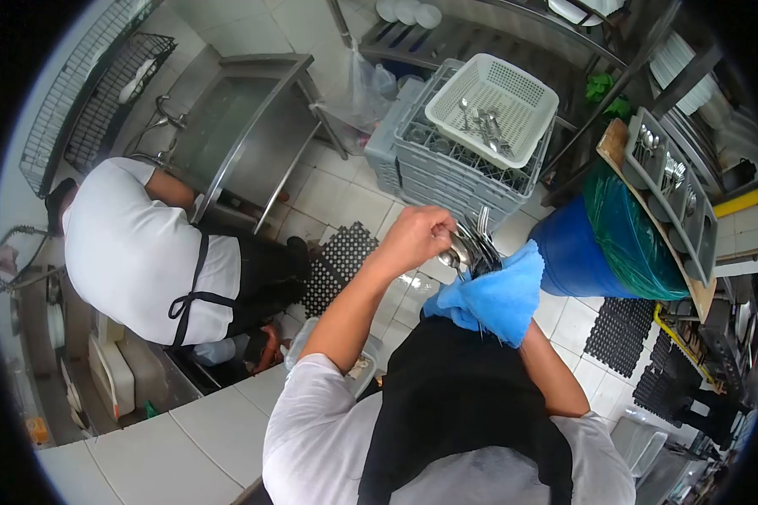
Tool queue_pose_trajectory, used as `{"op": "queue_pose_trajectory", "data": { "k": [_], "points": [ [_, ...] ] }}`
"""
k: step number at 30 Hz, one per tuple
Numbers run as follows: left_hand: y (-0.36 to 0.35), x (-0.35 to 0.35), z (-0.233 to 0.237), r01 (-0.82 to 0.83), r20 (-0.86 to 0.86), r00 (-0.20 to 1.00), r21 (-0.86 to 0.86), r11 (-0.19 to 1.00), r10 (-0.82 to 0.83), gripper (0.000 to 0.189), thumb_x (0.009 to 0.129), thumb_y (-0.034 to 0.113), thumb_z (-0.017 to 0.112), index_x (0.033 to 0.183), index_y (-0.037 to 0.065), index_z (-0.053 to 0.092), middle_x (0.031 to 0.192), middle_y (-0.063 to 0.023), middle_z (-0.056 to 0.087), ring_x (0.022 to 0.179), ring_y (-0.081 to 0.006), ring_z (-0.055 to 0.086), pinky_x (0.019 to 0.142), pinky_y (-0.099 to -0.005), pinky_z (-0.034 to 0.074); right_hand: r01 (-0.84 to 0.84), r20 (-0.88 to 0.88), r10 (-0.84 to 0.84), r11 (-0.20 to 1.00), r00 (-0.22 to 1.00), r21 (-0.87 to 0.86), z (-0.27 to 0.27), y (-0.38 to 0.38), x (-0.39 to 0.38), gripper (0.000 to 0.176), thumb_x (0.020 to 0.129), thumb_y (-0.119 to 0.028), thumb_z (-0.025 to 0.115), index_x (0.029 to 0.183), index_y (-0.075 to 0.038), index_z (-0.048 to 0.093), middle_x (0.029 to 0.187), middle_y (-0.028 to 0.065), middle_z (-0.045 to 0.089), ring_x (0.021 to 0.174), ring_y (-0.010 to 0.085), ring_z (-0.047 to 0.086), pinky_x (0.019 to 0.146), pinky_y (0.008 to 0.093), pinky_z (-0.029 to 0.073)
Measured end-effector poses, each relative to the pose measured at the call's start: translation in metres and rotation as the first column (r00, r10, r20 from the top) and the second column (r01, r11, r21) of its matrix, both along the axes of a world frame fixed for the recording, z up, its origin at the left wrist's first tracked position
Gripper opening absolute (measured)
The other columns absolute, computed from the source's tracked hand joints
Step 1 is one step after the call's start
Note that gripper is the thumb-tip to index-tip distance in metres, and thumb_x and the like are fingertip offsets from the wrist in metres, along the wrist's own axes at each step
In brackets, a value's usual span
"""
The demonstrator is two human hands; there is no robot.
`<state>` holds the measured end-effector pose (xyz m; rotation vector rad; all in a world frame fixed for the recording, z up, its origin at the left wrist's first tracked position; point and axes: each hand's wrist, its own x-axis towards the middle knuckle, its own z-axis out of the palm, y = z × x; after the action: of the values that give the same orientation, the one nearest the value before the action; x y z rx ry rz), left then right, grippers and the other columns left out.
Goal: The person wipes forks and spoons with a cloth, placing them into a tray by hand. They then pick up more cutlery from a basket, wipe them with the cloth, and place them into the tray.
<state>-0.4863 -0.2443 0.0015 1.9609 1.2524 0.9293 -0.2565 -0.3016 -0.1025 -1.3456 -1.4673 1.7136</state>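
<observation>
My left hand [414,241] is closed, its fingertips pinching at metal spoons [456,254] on the near side of a cutlery bundle. Forks [483,222] stick up from the same bundle with their tines upward. A blue cloth [501,296] wraps the lower part of the bundle. Beneath that cloth is my right hand, mostly hidden, gripping the cutlery through it; only the forearm [554,374] shows plainly. Ahead, a white perforated basket [531,97] holds loose spoons and other cutlery [485,126].
Stacked grey dish racks [472,181] support the basket. To the right, a grey cutlery tray [663,181] with compartments rests on a board above a blue bin [574,248]. On the left, a co-worker [147,252] bends near a steel sink [227,126]. Black mats [337,265] lie on the tiled floor.
</observation>
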Motion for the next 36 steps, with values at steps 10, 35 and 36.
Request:
{"op": "queue_pose_trajectory", "data": {
  "k": [10,35,36],
  "points": [
    [0.001,-0.083,-0.038,-0.618,0.096,0.784,0.215,0.756,0.613,0.033,0.077,0.015,0.072,0.108,0.004,0.067,0.097,-0.0083,0.067,0.091,-0.0212,0.063,0.078,-0.0338,0.048,0.177,0.134,-0.181,0.983,0.974,0.044,0.152,0.003,-0.019,0.02,0.068,-0.005,0.074,0.061,-0.007,0.055,0.058,-0.0006,0.053,0.049,0.0072,0.046,0.043,0.025,0.038],
    [-0.058,0.048,-0.125,0.405,0.386,0.887,-0.383,0.83,-0.254,0.089,0.068,0.028,0.082,0.143,0.01,0.038,0.145,-0.0153,0.039,0.133,-0.0301,0.038,0.111,-0.0391,0.027,0.375,-0.163,-0.34,0.875,0.926,0.306,0.108,0.03,0.011,0.015,0.094,-0.017,0.055,0.094,-0.004,0.062,0.086,0.0042,0.059,0.076,0.0122,0.055,0.068,0.0285,0.047],
    [-0.059,0.061,-0.132,0.393,0.307,0.908,-0.39,0.833,-0.285,0.08,0.072,0.027,0.079,0.14,0.011,0.042,0.139,-0.0158,0.048,0.126,-0.0323,0.047,0.107,-0.0417,0.032,0.466,-0.286,-0.399,0.854,0.871,0.23,0.114,0.03,0.007,0.015,0.096,-0.017,0.052,0.094,-0.005,0.061,0.086,0.0033,0.058,0.076,0.0122,0.054,0.069,0.0288,0.046]
  ]
}}
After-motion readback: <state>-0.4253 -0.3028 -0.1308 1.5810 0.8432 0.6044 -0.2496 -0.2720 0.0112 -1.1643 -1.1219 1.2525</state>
